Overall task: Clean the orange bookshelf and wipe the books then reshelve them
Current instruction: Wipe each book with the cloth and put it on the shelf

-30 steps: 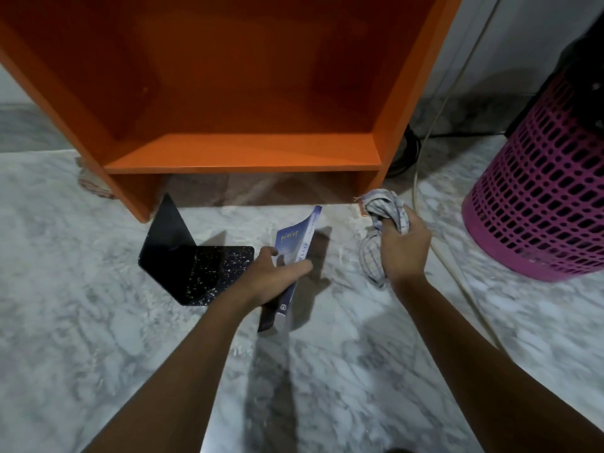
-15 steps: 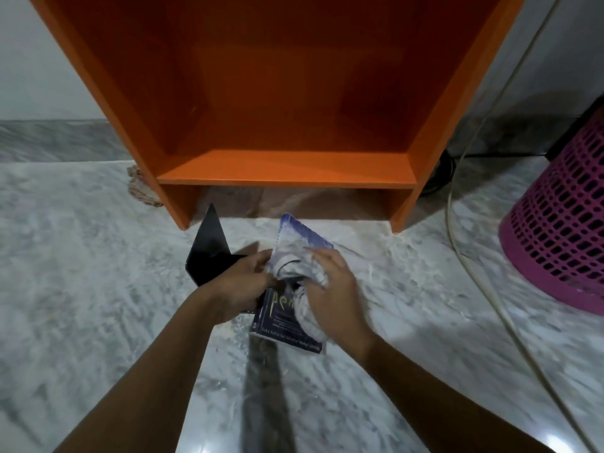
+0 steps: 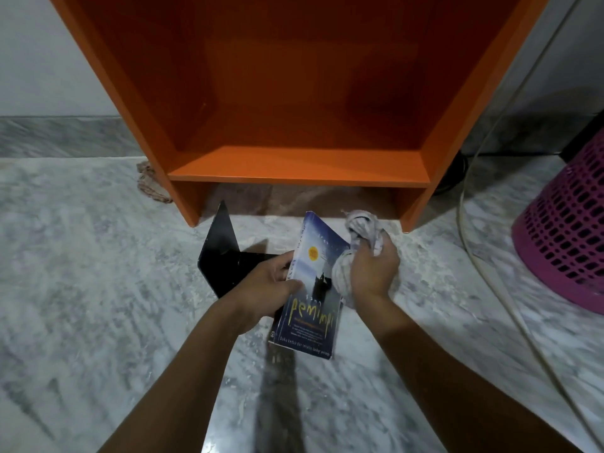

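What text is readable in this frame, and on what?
"pemimpi": large yellow title on the book cover.
"buku kedua dari": start of the white line along the cover's bottom edge; the rest is blurred.
Spine lettering, gold sticker and the small print around the title: too small to read.

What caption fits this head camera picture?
Left hand holds a blue book, right hand holds a cloth against it, by the orange bookshelf.
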